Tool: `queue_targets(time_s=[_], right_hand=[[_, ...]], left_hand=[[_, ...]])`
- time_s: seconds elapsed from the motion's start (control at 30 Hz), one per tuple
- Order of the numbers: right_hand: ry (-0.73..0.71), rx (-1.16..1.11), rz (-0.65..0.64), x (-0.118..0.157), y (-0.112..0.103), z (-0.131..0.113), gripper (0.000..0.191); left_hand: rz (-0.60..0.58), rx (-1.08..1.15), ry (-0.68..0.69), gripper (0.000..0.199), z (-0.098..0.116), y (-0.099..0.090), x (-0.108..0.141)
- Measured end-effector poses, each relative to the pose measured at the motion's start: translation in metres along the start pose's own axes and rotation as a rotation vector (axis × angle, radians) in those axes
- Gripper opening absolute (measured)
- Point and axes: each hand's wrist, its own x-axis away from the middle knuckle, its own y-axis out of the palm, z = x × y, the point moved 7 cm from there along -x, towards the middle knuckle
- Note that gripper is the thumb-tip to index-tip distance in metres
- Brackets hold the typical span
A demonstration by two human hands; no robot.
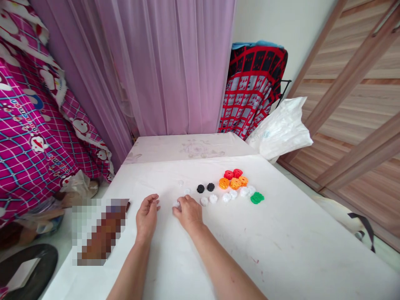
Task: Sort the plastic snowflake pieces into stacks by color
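Observation:
On the white table, my right hand pinches a small white scalloped disc between thumb and fingertips. My left hand is held a little to the left of it, fingers loosely bent and apart from the thumb, with nothing visible in it. Just beyond the right hand sit two black discs. To its right runs a row of white discs, ending at a green stack. Orange stacks and red stacks stand behind that row. Faint clear or white discs lie ahead of the hands.
A blurred-out rectangular item lies at the table's left. A white plastic bag leans at the far right corner. Purple curtains hang behind, with wooden wardrobe doors to the right. A dark round stool is at lower left.

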Motion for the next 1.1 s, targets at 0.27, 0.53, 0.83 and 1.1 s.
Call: queue_targets(time_s=[0.27,0.53,0.83,1.1], right_hand=[[-0.019,-0.036,0.209,0.02,-0.033,0.04,0.014],[0.099,0.069,0.291,0.024,-0.059,0.094,0.013],[0.151,0.095,0.238,0.023,-0.054,0.093,0.013],[0.13,0.081,0.255,0.026,-0.056,0.095,0.02]], left_hand=[[-0.026,0.01,-0.044,0.035,0.003,0.003,0.002],[-0.04,-0.043,-0.019,0.037,0.004,0.004,0.002],[-0.031,-0.037,-0.016,0.036,0.001,0.003,0.002],[-0.034,-0.034,-0.017,0.035,0.002,0.003,0.002]])
